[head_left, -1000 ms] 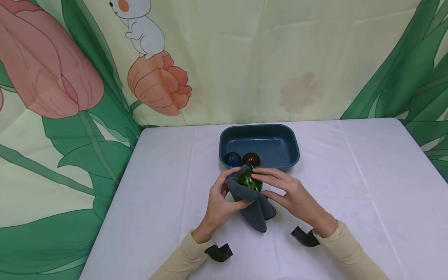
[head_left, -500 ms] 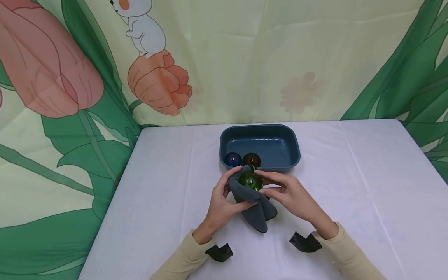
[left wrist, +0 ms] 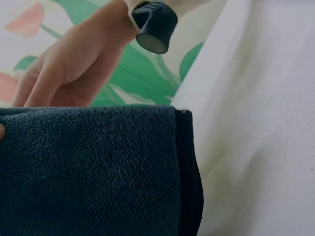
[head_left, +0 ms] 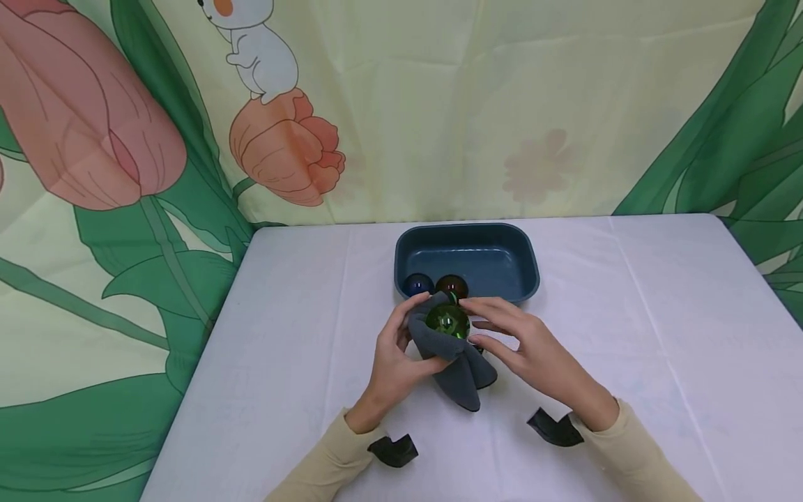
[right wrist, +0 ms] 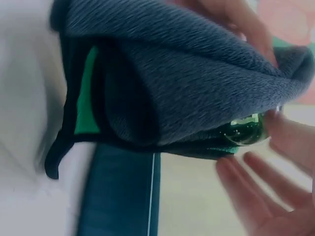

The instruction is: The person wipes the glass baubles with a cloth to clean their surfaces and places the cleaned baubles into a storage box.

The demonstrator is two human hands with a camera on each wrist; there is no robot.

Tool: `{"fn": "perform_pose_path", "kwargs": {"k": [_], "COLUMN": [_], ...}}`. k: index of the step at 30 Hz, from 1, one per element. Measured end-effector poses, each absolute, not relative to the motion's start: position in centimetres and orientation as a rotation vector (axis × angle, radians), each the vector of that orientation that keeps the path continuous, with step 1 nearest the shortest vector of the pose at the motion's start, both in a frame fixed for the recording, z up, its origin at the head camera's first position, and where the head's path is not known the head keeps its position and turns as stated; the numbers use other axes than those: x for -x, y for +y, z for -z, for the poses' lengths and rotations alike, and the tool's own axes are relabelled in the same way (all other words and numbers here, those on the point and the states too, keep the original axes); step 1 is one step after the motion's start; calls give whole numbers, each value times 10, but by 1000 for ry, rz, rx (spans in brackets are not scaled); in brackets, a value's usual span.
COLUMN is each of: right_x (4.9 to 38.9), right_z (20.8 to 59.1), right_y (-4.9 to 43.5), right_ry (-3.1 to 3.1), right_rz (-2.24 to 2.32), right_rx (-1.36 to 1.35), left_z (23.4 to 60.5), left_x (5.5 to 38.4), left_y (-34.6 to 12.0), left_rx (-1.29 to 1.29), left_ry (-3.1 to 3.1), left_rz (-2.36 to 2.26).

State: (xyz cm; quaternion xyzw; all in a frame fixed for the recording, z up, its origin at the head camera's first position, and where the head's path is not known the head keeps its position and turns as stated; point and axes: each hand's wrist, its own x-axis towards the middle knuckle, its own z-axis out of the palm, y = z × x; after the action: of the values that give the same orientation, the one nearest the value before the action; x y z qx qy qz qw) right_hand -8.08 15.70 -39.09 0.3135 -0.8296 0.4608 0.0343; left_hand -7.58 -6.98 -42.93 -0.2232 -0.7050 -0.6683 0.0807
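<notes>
A green see-through ball (head_left: 448,321) sits in the folds of a blue-grey plush cloth (head_left: 456,376) with dark edging, held up just in front of the tray. My left hand (head_left: 398,359) grips the bunched cloth from the left, thumb in front and fingers behind. On the other side my right hand (head_left: 521,338) has its fingers spread and loosely bent beside the ball. In the right wrist view the right thumb is close against the ball; whether it touches cannot be told. The cloth (left wrist: 93,167) fills much of the left wrist view, and a green patch shows inside it in the right wrist view.
Behind the hands stands a dark blue tray (head_left: 495,261). A blue ball (head_left: 417,284) and a brown-red ball (head_left: 453,286) lie at its near left. A white cloth covers the table (head_left: 282,335). A printed flower curtain (head_left: 426,111) hangs behind.
Half a second ago the right fingers and thumb pinched the ball; now they are spread and slightly off to the right. The ball appears slightly turned and higher, with the left grip kept.
</notes>
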Motion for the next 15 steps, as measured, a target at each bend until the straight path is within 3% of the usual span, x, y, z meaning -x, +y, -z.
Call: {"fn": "perform_pose_path", "kwargs": {"k": [5, 15], "right_x": [80, 78], "right_z": [392, 395], "right_y": [156, 152], "right_ry": [-2397, -2325], "right_rz": [-1079, -967], "right_rx": [-1089, -1170], "left_z": [428, 428], "left_x": [76, 74], "left_y": [-70, -69], "left_rx": [668, 672], "left_ry": [-2103, -2130], "left_rz": [2002, 2015]}}
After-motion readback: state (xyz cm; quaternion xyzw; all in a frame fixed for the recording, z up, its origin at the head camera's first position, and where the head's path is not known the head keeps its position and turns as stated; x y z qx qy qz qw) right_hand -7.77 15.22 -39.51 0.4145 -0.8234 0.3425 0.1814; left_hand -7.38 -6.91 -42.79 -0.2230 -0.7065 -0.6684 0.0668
